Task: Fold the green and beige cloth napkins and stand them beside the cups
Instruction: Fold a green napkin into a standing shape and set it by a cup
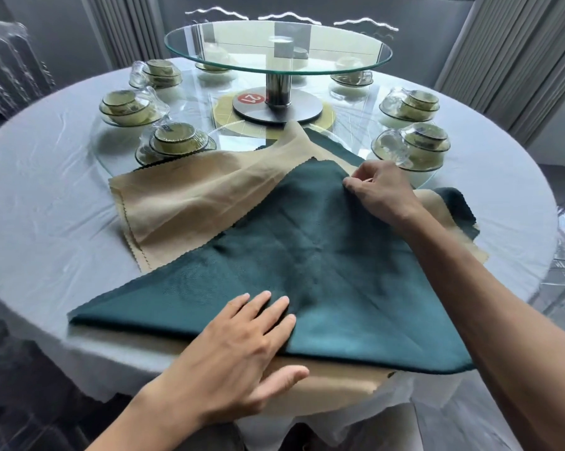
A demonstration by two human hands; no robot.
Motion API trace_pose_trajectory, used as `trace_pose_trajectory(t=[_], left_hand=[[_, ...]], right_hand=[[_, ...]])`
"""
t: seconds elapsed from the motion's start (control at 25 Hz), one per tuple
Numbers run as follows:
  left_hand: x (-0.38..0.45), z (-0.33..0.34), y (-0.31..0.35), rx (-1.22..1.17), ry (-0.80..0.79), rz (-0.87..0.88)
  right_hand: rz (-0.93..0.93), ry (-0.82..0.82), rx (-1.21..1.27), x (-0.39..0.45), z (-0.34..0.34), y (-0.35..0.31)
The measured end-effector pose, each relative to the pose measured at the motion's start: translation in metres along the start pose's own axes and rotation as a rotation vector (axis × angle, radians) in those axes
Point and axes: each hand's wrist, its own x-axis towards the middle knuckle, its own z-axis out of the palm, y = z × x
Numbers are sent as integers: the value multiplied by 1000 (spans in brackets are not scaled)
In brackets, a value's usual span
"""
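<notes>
The right hand point(380, 187) is pinching the far corner of the green napkin point(307, 271), thumb and fingers closed on the fabric in a tight grip. The left hand point(238, 353) is lying flat, fingers spread and straight, pressing the near edge of the same napkin, with its thumb resting on a beige napkin point(323, 382) showing beneath. Between the two hands the green napkin is lying as a folded triangle, its point under the right grip and its long edge toward the person. Left of the right grip, a stack of beige napkins point(190, 203) is spreading across the table point(46, 206), which is covered in a pale cloth. Beyond the grip, wrapped sets of cups and bowls point(173, 141) are sitting around a glass turntable point(274, 47) on a metal stand.
</notes>
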Motion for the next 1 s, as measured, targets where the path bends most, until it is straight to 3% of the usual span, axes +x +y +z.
trace_pose_trajectory(t=[0.32, 0.48, 0.64, 0.76, 1.0], left_hand=[[15, 16, -8, 23, 1, -79], [20, 20, -12, -21, 46, -108], [48, 7, -36, -135, 236, -302], [91, -16, -60, -267, 281, -446], [160, -33, -88, -770, 152, -580]], right_hand=[[51, 215, -66, -7, 1, 11], [77, 174, -91, -2, 1, 13], [68, 45, 44, 5, -1, 21], [11, -3, 159, 7, -4, 25], [-167, 90, 184, 9, -2, 31]])
